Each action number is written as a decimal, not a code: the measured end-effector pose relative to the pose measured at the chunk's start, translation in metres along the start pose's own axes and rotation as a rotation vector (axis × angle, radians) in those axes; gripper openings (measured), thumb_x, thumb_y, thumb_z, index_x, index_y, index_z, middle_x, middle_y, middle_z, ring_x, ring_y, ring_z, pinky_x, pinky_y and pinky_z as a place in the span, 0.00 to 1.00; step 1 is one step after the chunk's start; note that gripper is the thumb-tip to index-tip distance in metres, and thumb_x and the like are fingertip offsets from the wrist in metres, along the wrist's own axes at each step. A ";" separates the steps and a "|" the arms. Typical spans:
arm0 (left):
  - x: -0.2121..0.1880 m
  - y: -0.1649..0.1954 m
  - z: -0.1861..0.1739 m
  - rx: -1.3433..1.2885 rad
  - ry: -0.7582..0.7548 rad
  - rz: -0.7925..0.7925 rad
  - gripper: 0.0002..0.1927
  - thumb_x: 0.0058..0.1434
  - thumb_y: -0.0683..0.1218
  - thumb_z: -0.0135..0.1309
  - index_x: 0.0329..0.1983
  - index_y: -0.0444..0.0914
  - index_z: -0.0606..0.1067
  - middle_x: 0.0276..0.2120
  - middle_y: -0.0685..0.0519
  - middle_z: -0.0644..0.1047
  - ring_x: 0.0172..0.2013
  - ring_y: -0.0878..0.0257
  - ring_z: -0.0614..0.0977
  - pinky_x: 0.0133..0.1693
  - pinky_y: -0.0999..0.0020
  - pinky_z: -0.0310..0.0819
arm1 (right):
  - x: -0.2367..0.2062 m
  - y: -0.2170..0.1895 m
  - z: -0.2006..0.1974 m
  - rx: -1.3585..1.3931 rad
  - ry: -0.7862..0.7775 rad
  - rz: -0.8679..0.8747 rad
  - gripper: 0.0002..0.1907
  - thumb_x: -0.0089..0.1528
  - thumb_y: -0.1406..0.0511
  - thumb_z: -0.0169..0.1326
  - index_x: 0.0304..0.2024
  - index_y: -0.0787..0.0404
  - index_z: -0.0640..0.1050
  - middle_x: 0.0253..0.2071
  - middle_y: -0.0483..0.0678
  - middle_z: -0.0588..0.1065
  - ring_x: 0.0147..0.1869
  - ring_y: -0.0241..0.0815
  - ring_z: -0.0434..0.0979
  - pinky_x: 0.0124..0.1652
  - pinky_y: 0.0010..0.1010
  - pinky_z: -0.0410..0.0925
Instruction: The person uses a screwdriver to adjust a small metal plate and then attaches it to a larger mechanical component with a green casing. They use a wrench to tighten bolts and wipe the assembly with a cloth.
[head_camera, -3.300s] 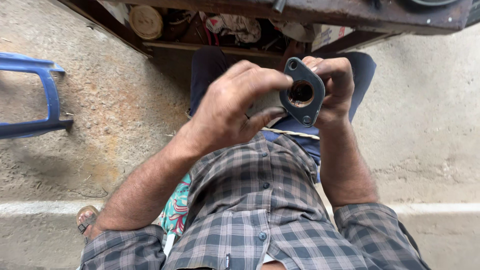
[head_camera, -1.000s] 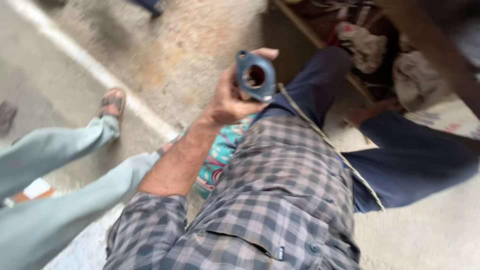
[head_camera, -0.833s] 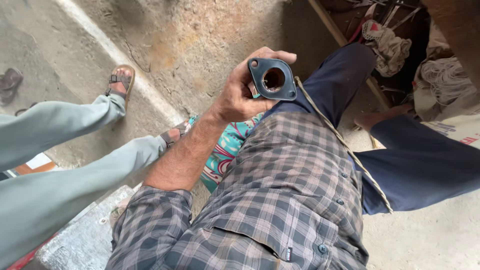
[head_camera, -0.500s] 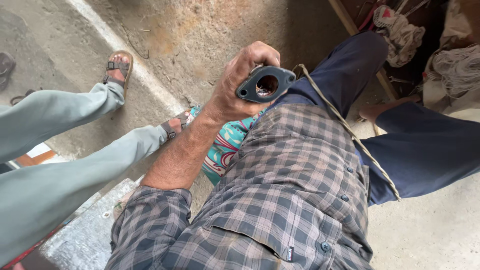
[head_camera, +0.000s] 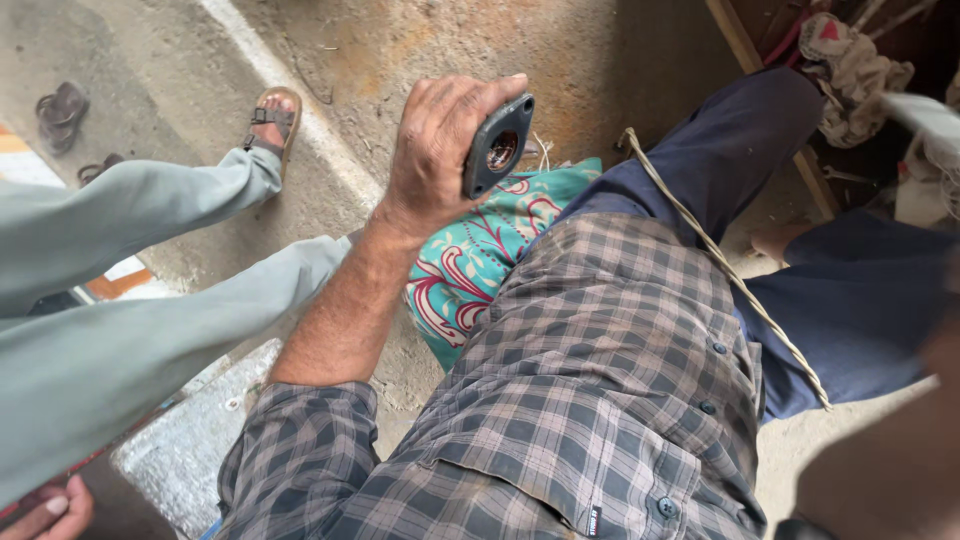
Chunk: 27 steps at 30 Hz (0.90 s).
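The left hand (head_camera: 435, 150) is gripping a dark metal flange (head_camera: 497, 147) with a round bore, holding it edge-on above a teal patterned cloth (head_camera: 480, 260) beside the person's thigh. The right hand is lying out of view. Another person's grey-trousered legs (head_camera: 130, 290) are stretching alongside.

Bare concrete floor (head_camera: 620, 60) open at upper centre, another person's grey-trousered legs (head_camera: 120, 300) blocking the left side, sandalled foot (head_camera: 268, 120) upper left, rag pile (head_camera: 860, 60) crowding the upper right, patterned cushion (head_camera: 480, 260) at centre
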<state>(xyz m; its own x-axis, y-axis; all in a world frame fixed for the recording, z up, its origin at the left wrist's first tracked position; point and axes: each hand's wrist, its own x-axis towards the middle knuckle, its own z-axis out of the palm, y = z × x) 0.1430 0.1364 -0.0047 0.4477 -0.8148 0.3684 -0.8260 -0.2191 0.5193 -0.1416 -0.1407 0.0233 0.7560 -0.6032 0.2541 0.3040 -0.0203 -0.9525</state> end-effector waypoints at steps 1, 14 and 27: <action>-0.001 -0.003 -0.002 -0.014 0.001 -0.003 0.27 0.65 0.45 0.69 0.64 0.39 0.73 0.47 0.50 0.80 0.50 0.53 0.81 0.53 0.56 0.71 | 0.008 0.007 0.009 0.030 -0.057 0.026 0.16 0.64 0.63 0.61 0.52 0.60 0.75 0.42 0.52 0.79 0.37 0.42 0.83 0.35 0.31 0.77; -0.009 -0.061 -0.008 0.041 0.011 0.019 0.14 0.64 0.49 0.66 0.47 0.40 0.77 0.40 0.53 0.78 0.47 0.54 0.81 0.62 0.47 0.67 | 0.054 0.047 0.134 -0.388 -0.618 -0.315 0.21 0.61 0.66 0.65 0.55 0.64 0.76 0.46 0.57 0.80 0.44 0.50 0.85 0.42 0.36 0.79; -0.010 -0.068 -0.022 0.056 -0.084 0.011 0.16 0.64 0.51 0.66 0.49 0.40 0.77 0.38 0.52 0.76 0.45 0.52 0.76 0.54 0.55 0.65 | 0.051 0.071 0.147 -0.357 -0.628 -0.331 0.20 0.61 0.66 0.65 0.53 0.68 0.77 0.45 0.58 0.81 0.46 0.49 0.85 0.44 0.37 0.80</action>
<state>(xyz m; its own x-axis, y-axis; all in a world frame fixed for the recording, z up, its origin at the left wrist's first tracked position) 0.2020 0.1713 -0.0264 0.4107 -0.8586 0.3068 -0.8493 -0.2378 0.4713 0.0035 -0.0556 -0.0071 0.8770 0.0390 0.4790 0.4457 -0.4386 -0.7804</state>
